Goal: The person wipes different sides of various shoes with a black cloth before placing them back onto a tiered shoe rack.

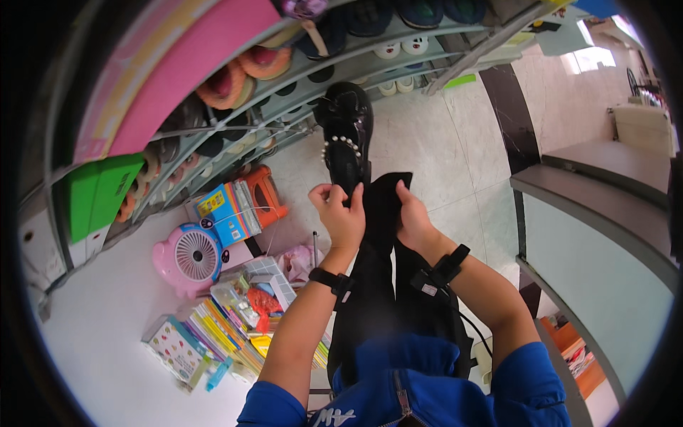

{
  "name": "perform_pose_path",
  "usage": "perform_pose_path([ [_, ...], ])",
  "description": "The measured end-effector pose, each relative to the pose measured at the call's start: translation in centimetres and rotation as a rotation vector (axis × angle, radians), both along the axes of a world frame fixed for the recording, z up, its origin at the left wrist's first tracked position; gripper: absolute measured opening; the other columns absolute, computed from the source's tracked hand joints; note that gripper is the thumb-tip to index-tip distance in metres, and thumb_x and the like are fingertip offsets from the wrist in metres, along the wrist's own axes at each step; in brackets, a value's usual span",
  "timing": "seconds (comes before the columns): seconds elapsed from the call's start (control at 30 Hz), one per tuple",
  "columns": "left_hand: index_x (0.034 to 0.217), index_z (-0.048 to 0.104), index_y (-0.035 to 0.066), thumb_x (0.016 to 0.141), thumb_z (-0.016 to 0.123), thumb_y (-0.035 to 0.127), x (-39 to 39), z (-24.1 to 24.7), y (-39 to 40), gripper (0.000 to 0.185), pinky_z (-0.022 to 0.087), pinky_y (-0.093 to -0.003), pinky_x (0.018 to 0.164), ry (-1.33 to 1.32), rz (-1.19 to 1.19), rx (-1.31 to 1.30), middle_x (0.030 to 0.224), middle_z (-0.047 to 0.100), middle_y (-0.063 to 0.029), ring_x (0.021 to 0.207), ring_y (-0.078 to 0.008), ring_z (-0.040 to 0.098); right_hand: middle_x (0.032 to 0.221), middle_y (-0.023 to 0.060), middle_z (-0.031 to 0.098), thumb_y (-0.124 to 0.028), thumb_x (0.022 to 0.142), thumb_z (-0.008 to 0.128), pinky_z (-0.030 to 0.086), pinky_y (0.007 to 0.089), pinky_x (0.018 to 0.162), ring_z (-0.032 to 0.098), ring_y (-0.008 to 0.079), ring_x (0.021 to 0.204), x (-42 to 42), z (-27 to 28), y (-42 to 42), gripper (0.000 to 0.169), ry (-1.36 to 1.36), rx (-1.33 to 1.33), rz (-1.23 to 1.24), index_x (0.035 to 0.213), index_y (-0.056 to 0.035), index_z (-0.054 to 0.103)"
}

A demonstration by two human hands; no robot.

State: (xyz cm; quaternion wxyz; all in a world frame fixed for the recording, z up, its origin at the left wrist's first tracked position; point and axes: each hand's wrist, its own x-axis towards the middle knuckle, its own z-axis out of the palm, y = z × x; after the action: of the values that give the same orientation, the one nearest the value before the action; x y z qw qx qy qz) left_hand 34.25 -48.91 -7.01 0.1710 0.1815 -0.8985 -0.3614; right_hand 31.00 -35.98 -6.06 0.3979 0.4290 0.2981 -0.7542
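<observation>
A shiny black shoe [349, 120] with a bow-like trim and a pearl-studded strap points away from me, its opening towards me. My left hand [341, 213] pinches the shoe at its heel end. Beside it, black fabric [381, 208], which looks like a trouser leg, rises to a pointed corner. My right hand [419, 219] grips the right edge of this fabric, thumb along the edge and the other fingers mostly hidden. Both wrists carry black straps with small modules.
Ahead and left stands a metal shoe rack [299, 85] holding many shoes. Left is a white surface [106, 320] with a pink fan [195, 256], books [229, 325] and an orange plastic stool [264, 197]. A grey-edged cabinet [592, 208] stands right, above the tiled floor [427, 144].
</observation>
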Motion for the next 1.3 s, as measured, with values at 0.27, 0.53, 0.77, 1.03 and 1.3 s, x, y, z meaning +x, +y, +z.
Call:
perform_pose_path([
  [0.27, 0.068, 0.044, 0.004, 0.073, 0.077, 0.015, -7.0, -3.6, 0.8, 0.036, 0.037, -0.0321, 0.07, 0.069, -0.001, 0.005, 0.095, 0.042, -0.0125, 0.075, -0.0237, 0.043, 0.111, 0.0062, 0.062, -0.035, 0.098, 0.044, 0.046, 0.0283, 0.088, 0.059, 0.0161, 0.101, -2.7, -5.9, 3.7, 0.039, 0.269, 0.142, -0.117, 0.11, -0.001, 0.057],
  [0.53, 0.076, 0.05, 0.003, 0.07, 0.079, 0.014, -13.8, -4.2, 1.8, 0.032, 0.044, -0.0349, 0.068, 0.054, 0.151, -0.071, 0.094, 0.045, -0.0125, 0.078, -0.0264, 0.049, 0.085, -0.0081, 0.047, -0.03, 0.098, 0.046, 0.034, 0.0186, 0.073, 0.039, 0.0028, 0.079, -5.7, -5.8, 5.2, 0.027, 0.413, 0.277, 0.042, 0.092, -0.005, 0.056],
  [0.77, 0.085, 0.056, 0.004, 0.07, 0.076, 0.012, -16.9, -6.5, 4.0, 0.026, 0.048, -0.0333, 0.067, -0.048, 0.137, -0.007, 0.103, 0.048, -0.0145, 0.084, -0.028, 0.056, 0.086, -0.0085, 0.047, -0.032, 0.098, 0.047, 0.031, 0.0169, 0.07, 0.036, 0.0024, 0.078, -11.7, -7.4, 5.7, 0.031, 0.477, 0.291, 0.165, 0.095, -0.0026, 0.056],
  [1.03, 0.093, 0.062, 0.005, 0.071, 0.076, 0.011, -18.3, -6.9, 3.9, 0.027, 0.049, -0.0304, 0.066, 0.032, 0.177, -0.11, 0.106, 0.059, -0.0102, 0.08, -0.0233, 0.06, 0.085, -0.0081, 0.047, -0.03, 0.097, 0.049, 0.031, 0.0168, 0.069, 0.036, 0.003, 0.077, -13.6, -7.7, 5.8, 0.029, 0.508, 0.261, 0.186, 0.096, -0.0021, 0.056],
  [1.3, 0.093, 0.061, 0.004, 0.071, 0.076, 0.014, -22.8, -7.5, 2.5, 0.028, 0.05, -0.0322, 0.063, 0.136, 0.044, -0.248, 0.098, 0.063, -0.0089, 0.078, -0.0268, 0.064, 0.08, -0.0077, 0.044, -0.024, 0.096, 0.05, 0.03, 0.0186, 0.066, 0.034, 0.0033, 0.074, -14.5, -8.6, 6.7, 0.022, 0.574, 0.225, 0.24, 0.093, -0.0026, 0.055],
])
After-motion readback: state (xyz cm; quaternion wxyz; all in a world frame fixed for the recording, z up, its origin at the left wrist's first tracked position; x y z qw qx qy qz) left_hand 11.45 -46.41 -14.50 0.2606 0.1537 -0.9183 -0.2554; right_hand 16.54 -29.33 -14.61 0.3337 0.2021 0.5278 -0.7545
